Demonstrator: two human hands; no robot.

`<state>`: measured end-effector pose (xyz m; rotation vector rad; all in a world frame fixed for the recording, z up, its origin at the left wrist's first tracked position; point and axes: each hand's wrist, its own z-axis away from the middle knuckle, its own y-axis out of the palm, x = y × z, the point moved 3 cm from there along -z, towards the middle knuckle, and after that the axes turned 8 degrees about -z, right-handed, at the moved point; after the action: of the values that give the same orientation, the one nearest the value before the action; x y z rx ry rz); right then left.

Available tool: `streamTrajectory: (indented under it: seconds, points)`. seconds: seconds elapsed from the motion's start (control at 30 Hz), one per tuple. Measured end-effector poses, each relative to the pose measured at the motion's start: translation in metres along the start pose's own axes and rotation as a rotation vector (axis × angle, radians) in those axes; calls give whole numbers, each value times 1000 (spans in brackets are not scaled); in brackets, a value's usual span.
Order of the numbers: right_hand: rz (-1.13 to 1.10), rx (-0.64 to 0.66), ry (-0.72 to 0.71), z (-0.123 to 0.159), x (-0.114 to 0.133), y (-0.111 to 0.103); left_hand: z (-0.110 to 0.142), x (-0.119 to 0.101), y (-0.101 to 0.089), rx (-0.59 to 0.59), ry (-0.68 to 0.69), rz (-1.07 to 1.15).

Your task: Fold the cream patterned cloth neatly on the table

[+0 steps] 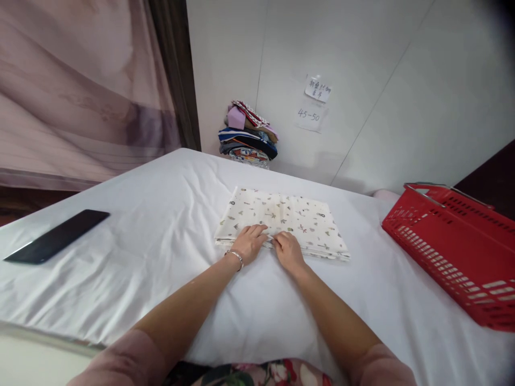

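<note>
You've got 1 folded cloth (pixel 281 220), white w/ small scattered prints, lying flat in layers at the center of the frame on the white-covered tabletop (pixel 161 257). Both your hands, 2 total, are at its near edge, approx. mid-length. Your L hand (pixel 250 242) lies w/ fingers together on that edge; your R hand (pixel 286 247) is curled, thumb & index pinching a bit of the near edge, just beside the L one. 1 silver bracelet (pixel 237 256) on your L wrist, none seen on the R. At left of frame, 1 dark flat panel (pixel 56 236) lies on the cover, well apart from the cloth. At right, 1 red basket (pixel 458 252) w/ slotted sides, metal handles on top, partly cut off by the frame. Upper center, 1 stack of folded fabrics (pixel 248 134), mixed colors, beyond the far edge; exact no. can't be told. 2 paper notes (pixel 317 89) are on the wall (pixel 362 64), 1 above the other, the lower reading "45-50". Upper left, 1 pinkish curtain (pixel 80 91) hangs next to a dark strip.
</note>
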<state>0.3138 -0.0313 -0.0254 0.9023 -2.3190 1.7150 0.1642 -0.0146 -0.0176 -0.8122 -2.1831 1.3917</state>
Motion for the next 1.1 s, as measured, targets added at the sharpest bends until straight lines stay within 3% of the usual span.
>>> streamTrajectory:
  seconds: [0.27,0.63,0.97,1.1]
  points:
    - [-14,-31,28,-1,-2,3,1,-4,2,-46,61,1]
    - [-37,-87,-23,2,2,2,-1,-3,1,-48,42,41]
    - [-25,-16,-167,13,5,-1,-2,0,-3,-124,50,128]
    - [38,-7,-145,12,6,-2,-2,4,-4,-166,35,130]
